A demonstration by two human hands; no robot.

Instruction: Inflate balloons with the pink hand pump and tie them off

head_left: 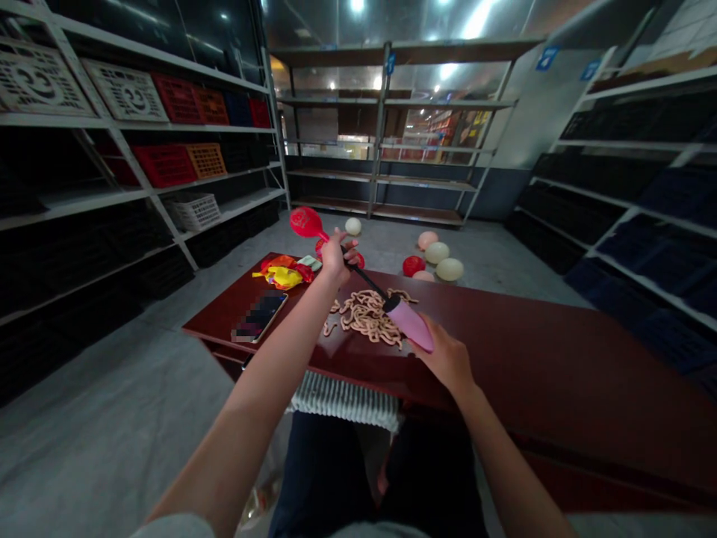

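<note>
My left hand [337,256] is stretched forward and closed around the black front end of a hand pump and the neck of a red balloon [305,222], which is partly inflated and sticks out to the upper left. My right hand [445,357] grips the pink barrel of the pump [411,322] above a dark red table [560,359]. A heap of limp beige balloons [365,314] lies on the table under the pump. A small pile of red, orange and yellow uninflated balloons [284,273] rests near the table's far left corner.
A phone [261,316] lies on the table's left part. Several inflated balloons, cream, pink and red [437,261], sit on the floor beyond the table. Metal shelving with crates lines the left, back and right walls.
</note>
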